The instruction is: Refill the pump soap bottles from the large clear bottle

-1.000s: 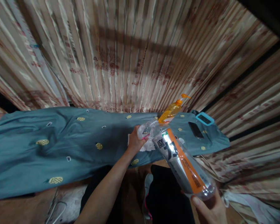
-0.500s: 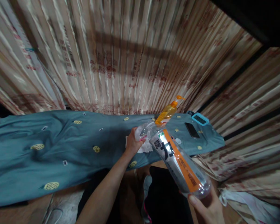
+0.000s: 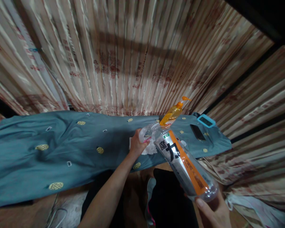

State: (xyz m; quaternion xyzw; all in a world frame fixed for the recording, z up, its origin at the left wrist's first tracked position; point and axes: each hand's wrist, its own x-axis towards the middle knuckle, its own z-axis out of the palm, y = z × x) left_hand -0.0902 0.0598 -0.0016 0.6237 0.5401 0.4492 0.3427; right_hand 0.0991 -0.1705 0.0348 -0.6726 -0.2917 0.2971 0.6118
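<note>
My left hand [image 3: 137, 144] is closed around a small clear plastic container [image 3: 146, 132], its exact kind hard to make out, with a pinkish mark low on it. My right hand [image 3: 211, 210] grips the base of a large clear plastic bottle [image 3: 184, 164] with a silver and orange label. The bottle is tilted, its neck end up and left, meeting or overlapping the container; whether they touch I cannot tell. Just behind them stands a pump bottle [image 3: 172, 114] of orange-yellow liquid with an orange pump. White crumpled paper or cloth [image 3: 150, 149] lies under my left hand.
A blue-green cloth with pineapple prints [image 3: 80, 142] covers the long narrow table. To the right lie a dark phone [image 3: 197, 132] and a blue-framed digital clock [image 3: 206, 120]. A small white round thing [image 3: 183, 143] is beside the bottle. Patterned curtains [image 3: 123, 63] hang behind and right.
The whole view has shifted slightly, so everything appears a little further right. Both hands keep their holds, and the bottle and container stay together at nearly the same tilt.
</note>
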